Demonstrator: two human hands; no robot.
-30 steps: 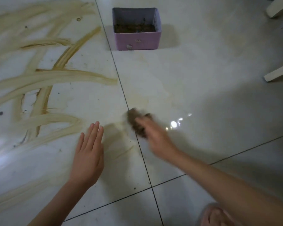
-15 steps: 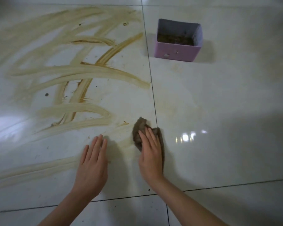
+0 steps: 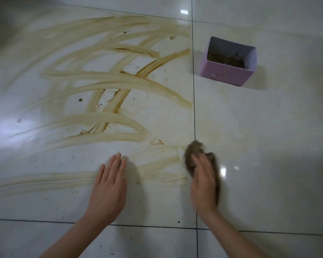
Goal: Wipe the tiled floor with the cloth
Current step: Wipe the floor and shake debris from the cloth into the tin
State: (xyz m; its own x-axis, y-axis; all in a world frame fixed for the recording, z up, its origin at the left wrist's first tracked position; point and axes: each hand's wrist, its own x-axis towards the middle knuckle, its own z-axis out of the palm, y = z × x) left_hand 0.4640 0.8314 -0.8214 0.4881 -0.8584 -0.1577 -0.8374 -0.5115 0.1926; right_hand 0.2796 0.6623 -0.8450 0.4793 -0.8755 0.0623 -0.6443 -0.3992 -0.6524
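Note:
A crumpled brown cloth (image 3: 193, 150) lies on the glossy white tiled floor (image 3: 259, 136), pressed down under my right hand (image 3: 203, 185) right on the dark vertical grout line. Part of the cloth sticks out beyond my fingertips; the rest is hidden under the palm. My left hand (image 3: 109, 189) rests flat on the floor to the left, fingers straight and together, holding nothing. Broad yellow-brown smear streaks (image 3: 108, 81) cover the tile ahead of and left of both hands, and one streak runs under my left hand.
A small pink open box (image 3: 227, 75) with brown dirt inside stands on the floor at the upper right, just right of the grout line. Dark specks dot the smeared tile. A horizontal grout line crosses near my wrists.
The view has swung so the box and smears sit further right and lower. My right hand with the cloth has drawn back towards me along the grout line; my left hand stays planted.

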